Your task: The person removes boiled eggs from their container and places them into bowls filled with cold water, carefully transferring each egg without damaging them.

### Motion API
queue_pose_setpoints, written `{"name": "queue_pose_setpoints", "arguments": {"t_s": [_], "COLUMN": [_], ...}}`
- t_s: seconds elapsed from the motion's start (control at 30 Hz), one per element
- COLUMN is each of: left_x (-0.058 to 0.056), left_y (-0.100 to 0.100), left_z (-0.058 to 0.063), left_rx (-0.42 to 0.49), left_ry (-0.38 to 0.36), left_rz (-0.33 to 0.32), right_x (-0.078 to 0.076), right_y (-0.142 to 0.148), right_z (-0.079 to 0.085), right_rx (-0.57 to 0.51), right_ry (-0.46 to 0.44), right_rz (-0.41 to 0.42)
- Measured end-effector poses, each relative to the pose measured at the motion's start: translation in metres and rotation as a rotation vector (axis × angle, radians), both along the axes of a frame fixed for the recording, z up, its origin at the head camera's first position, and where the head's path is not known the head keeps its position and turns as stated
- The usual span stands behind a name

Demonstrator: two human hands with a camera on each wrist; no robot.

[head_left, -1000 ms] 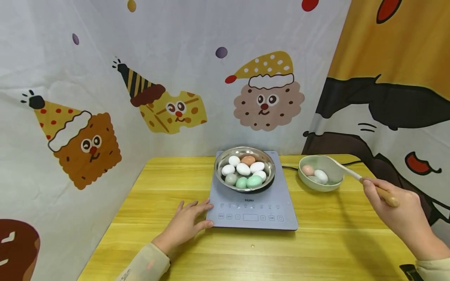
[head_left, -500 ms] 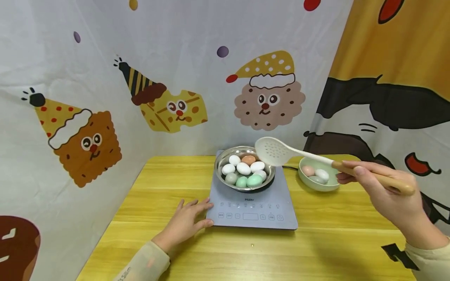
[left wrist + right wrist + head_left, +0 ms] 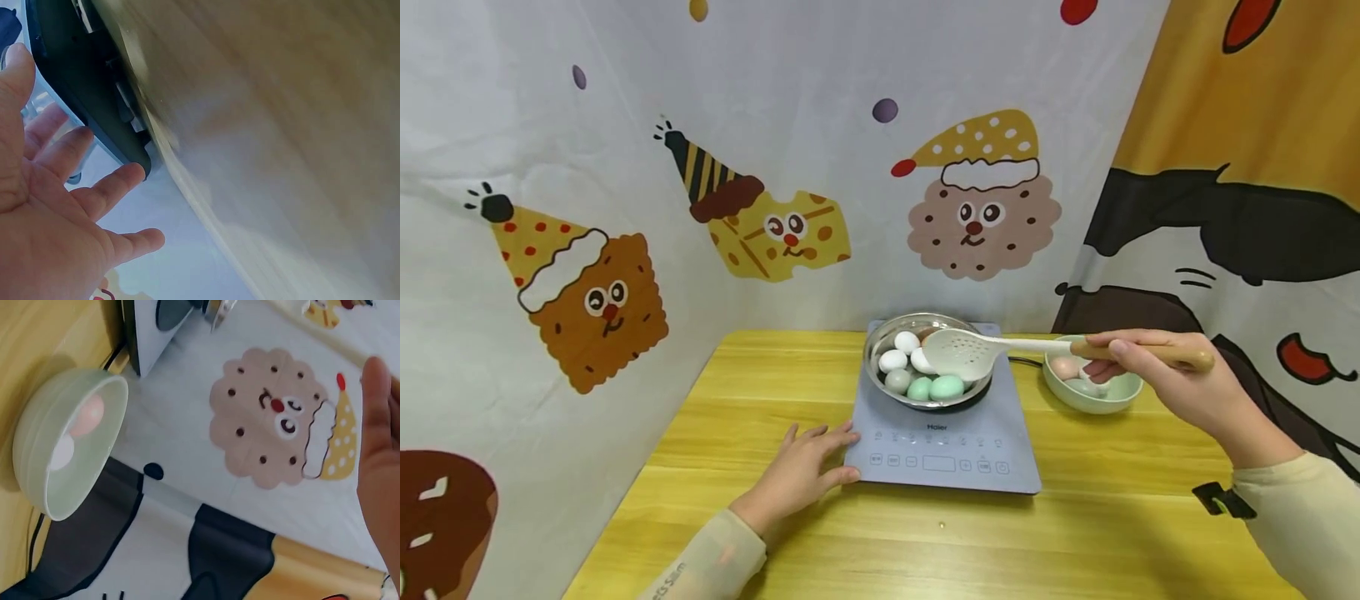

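Head view shows a slotted spoon (image 3: 962, 354), gripped in the right hand (image 3: 1198, 392), swung over the pan (image 3: 883, 335) from the bowl (image 3: 1090, 402) at its three o'clock, seemingly putting eggs (image 3: 946, 387) within reach; the relaxed left hand (image 3: 797, 475) touches the cooker (image 3: 940, 443).

Set on a table (image 3: 985, 542) before a curtain (image 3: 820, 150): cooker (image 3: 925, 446) in the middle, pan (image 3: 928, 405) of eggs (image 3: 947, 387) on its far half, bowl (image 3: 1086, 403) of more eggs (image 3: 1064, 368) to the right. Seen over the pan: spoon (image 3: 964, 353).

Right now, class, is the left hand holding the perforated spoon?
No: the right hand grips the perforated spoon, while the left hand touches the edge of the cooktop.
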State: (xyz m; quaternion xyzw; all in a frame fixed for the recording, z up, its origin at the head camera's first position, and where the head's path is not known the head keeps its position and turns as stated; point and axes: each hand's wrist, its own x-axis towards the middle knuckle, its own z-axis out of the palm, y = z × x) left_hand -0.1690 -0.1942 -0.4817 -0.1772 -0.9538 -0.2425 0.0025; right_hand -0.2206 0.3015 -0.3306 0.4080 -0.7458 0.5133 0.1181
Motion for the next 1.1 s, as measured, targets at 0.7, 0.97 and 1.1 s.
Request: {"name": "queue_pose_setpoints", "arguments": {"t_s": [0.7, 0.97, 1.1], "left_x": [0.000, 0.000, 0.001], "left_y": [0.001, 0.001, 0.001], "left_z": [-0.001, -0.002, -0.003], "left_rx": [-0.005, 0.004, 0.001], "left_ry": [-0.011, -0.004, -0.008], "left_rz": [0.015, 0.015, 0.013], "right_x": [-0.064, -0.073, -0.078], "right_y": [0.017, -0.001, -0.004], "right_z": [0.002, 0.003, -0.008], "right_rx": [-0.043, -0.010, -0.108], "right_ry": [-0.444, -0.525, -0.677], "right_rz": [0.237, 0.184, 0.167]}}
